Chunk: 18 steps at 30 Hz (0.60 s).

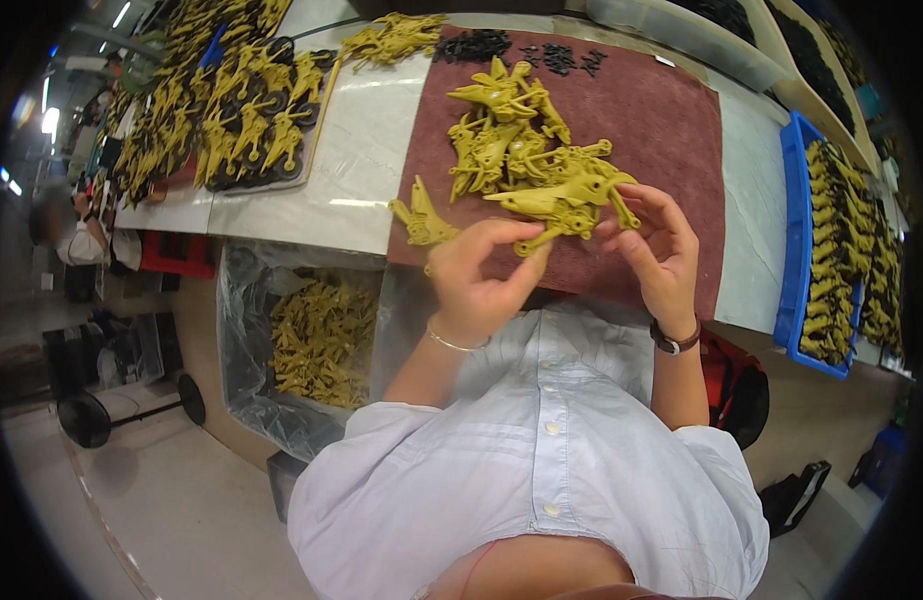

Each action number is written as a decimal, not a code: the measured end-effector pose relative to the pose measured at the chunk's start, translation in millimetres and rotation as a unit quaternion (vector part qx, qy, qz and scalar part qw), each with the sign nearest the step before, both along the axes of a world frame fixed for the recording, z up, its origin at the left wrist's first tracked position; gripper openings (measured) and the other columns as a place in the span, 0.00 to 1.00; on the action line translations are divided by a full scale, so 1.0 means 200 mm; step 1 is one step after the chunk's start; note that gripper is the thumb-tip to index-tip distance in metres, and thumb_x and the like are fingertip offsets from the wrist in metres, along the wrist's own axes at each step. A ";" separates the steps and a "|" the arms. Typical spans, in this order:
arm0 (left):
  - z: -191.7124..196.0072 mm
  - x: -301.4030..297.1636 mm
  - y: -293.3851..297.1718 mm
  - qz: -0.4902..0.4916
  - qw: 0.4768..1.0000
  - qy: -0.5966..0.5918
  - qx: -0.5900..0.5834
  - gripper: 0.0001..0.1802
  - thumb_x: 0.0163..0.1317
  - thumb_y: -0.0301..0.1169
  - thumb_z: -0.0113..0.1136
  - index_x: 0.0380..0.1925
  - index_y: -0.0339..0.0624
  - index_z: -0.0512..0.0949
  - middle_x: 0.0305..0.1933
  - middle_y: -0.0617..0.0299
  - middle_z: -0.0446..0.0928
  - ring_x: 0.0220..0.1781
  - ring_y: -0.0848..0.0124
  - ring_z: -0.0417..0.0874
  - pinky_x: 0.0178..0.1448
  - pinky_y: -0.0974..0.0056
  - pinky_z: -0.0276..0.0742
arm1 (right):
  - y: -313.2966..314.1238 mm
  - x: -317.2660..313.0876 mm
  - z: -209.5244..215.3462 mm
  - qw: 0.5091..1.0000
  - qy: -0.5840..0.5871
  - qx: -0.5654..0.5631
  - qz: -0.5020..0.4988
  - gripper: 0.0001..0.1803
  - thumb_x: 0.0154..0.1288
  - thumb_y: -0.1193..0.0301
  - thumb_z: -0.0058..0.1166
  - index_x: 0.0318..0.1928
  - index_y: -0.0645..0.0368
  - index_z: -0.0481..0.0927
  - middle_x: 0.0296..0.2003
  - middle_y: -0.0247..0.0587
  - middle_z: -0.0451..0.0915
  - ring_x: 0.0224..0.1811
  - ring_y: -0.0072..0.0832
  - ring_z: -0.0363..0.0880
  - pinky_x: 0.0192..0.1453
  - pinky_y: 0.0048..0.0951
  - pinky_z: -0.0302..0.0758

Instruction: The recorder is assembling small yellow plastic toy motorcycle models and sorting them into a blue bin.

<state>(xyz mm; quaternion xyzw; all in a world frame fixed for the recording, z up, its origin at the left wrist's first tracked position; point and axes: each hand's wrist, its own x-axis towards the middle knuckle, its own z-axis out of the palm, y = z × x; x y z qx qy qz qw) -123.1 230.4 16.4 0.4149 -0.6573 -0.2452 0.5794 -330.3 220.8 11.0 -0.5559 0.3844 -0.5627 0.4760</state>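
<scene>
Near the front of a maroon cloth (682,200), both of my hands are at a yellow-green moulded plastic part (557,203) with a pointed panel and jointed arms. My left hand (482,275) pinches its lower left end between thumb and finger. My right hand (660,248) has thumb and fingers closed around the arm at its right end. Just beyond lies a heap of similar yellow-green parts (502,130). One more yellow-green part (419,217) lies left of the heap, close to my left hand. Small black plastic pieces (562,58) are along the cloth's far edge.
A tray of yellow parts with black wheels (257,135) stands at left. Below the table edge, a plastic-lined bin (244,345) holds many yellow parts. A blue crate (797,240) of yellow and black pieces is at right. Another person (82,238) is at far left.
</scene>
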 end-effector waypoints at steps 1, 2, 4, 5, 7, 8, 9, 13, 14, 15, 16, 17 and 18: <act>0.00 -0.04 0.00 -0.015 0.999 -0.032 -0.012 0.12 0.48 0.20 0.71 0.35 0.37 0.83 0.35 0.55 0.84 0.36 0.66 0.87 0.40 0.67 0.81 | 0.03 0.02 0.03 0.998 -0.060 0.028 0.016 0.19 0.66 0.78 0.59 0.55 0.69 0.73 0.50 0.41 0.77 0.49 0.25 0.80 0.46 0.25 0.79; 0.02 -0.07 0.00 -0.032 0.997 -0.062 -0.027 0.13 0.48 0.21 0.71 0.36 0.38 0.83 0.36 0.55 0.84 0.36 0.64 0.86 0.40 0.66 0.81 | 0.05 0.02 0.05 0.991 -0.119 0.054 0.029 0.20 0.65 0.79 0.59 0.56 0.70 0.72 0.51 0.43 0.76 0.49 0.27 0.81 0.47 0.26 0.80; 0.03 -0.08 -0.02 -0.059 0.994 -0.085 -0.029 0.15 0.48 0.23 0.72 0.38 0.40 0.83 0.39 0.55 0.84 0.41 0.60 0.85 0.43 0.62 0.80 | 0.07 -0.06 0.02 0.989 -0.123 0.083 0.017 0.20 0.65 0.81 0.58 0.56 0.72 0.71 0.49 0.44 0.78 0.47 0.29 0.82 0.46 0.27 0.82; 0.05 -0.06 -0.03 -0.062 0.988 -0.136 -0.045 0.16 0.47 0.25 0.73 0.39 0.40 0.83 0.40 0.56 0.84 0.42 0.59 0.84 0.45 0.61 0.80 | 0.07 -0.11 -0.01 0.991 -0.112 0.076 -0.016 0.20 0.65 0.81 0.58 0.56 0.72 0.70 0.48 0.44 0.78 0.46 0.29 0.82 0.45 0.27 0.82; 0.07 0.01 -0.05 -0.027 0.979 -0.195 -0.055 0.19 0.43 0.26 0.75 0.38 0.37 0.83 0.40 0.55 0.84 0.44 0.60 0.84 0.47 0.61 0.78 | 0.07 -0.16 -0.06 0.988 -0.108 0.062 -0.095 0.20 0.65 0.81 0.57 0.56 0.73 0.70 0.46 0.45 0.79 0.42 0.28 0.83 0.43 0.26 0.82; 0.06 0.06 -0.03 0.018 0.977 -0.213 -0.030 0.19 0.45 0.27 0.75 0.39 0.36 0.83 0.38 0.56 0.83 0.39 0.62 0.83 0.45 0.62 0.78 | 0.07 -0.20 -0.08 0.987 -0.108 0.061 -0.097 0.20 0.65 0.81 0.57 0.56 0.73 0.70 0.46 0.45 0.79 0.42 0.28 0.83 0.43 0.26 0.82; 0.05 0.12 -0.01 0.068 0.968 -0.241 0.037 0.20 0.45 0.27 0.75 0.41 0.37 0.82 0.37 0.57 0.81 0.37 0.64 0.82 0.43 0.63 0.78 | 0.06 -0.24 -0.10 0.981 -0.081 0.080 -0.160 0.20 0.66 0.80 0.58 0.56 0.72 0.70 0.46 0.46 0.79 0.41 0.27 0.83 0.43 0.25 0.82; 0.01 0.24 0.09 0.181 0.920 -0.302 0.169 0.21 0.48 0.28 0.74 0.43 0.37 0.81 0.36 0.59 0.77 0.32 0.69 0.79 0.39 0.65 0.77 | 0.08 -0.38 -0.09 0.960 -0.010 0.126 -0.248 0.22 0.66 0.78 0.59 0.57 0.72 0.70 0.42 0.46 0.81 0.38 0.25 0.83 0.42 0.23 0.81; 0.00 0.25 0.11 0.182 0.920 -0.303 0.169 0.21 0.48 0.28 0.74 0.43 0.37 0.81 0.36 0.59 0.77 0.32 0.69 0.79 0.39 0.65 0.77 | 0.08 -0.40 -0.09 0.959 0.015 0.135 -0.249 0.22 0.66 0.77 0.59 0.58 0.72 0.69 0.41 0.46 0.81 0.38 0.25 0.83 0.41 0.22 0.81; -0.01 0.25 0.12 0.184 0.927 -0.283 0.165 0.21 0.47 0.27 0.74 0.43 0.37 0.81 0.37 0.59 0.77 0.32 0.69 0.79 0.39 0.66 0.78 | 0.08 -0.42 -0.11 0.957 0.073 0.129 -0.250 0.24 0.66 0.75 0.60 0.59 0.72 0.69 0.42 0.47 0.82 0.38 0.25 0.83 0.41 0.22 0.81; -0.03 0.25 0.12 0.186 0.933 -0.263 0.160 0.21 0.47 0.26 0.73 0.43 0.37 0.81 0.38 0.59 0.77 0.33 0.69 0.80 0.39 0.66 0.78 | 0.07 -0.44 -0.12 0.957 0.073 0.129 -0.251 0.24 0.66 0.75 0.60 0.59 0.72 0.69 0.42 0.47 0.82 0.38 0.25 0.83 0.41 0.22 0.81; -0.03 0.26 0.12 0.185 0.934 -0.263 0.160 0.21 0.47 0.26 0.73 0.43 0.37 0.81 0.38 0.59 0.77 0.33 0.69 0.80 0.39 0.66 0.78 | 0.07 -0.45 -0.12 0.954 0.111 0.108 -0.259 0.24 0.66 0.75 0.60 0.59 0.70 0.70 0.42 0.48 0.82 0.38 0.24 0.83 0.41 0.21 0.80; -0.04 0.26 0.12 0.187 0.933 -0.272 0.141 0.21 0.46 0.25 0.72 0.43 0.36 0.81 0.38 0.59 0.78 0.33 0.70 0.80 0.39 0.67 0.78 | 0.07 -0.46 -0.12 0.948 0.148 0.087 -0.266 0.25 0.66 0.75 0.61 0.60 0.69 0.70 0.42 0.48 0.83 0.38 0.23 0.83 0.41 0.20 0.79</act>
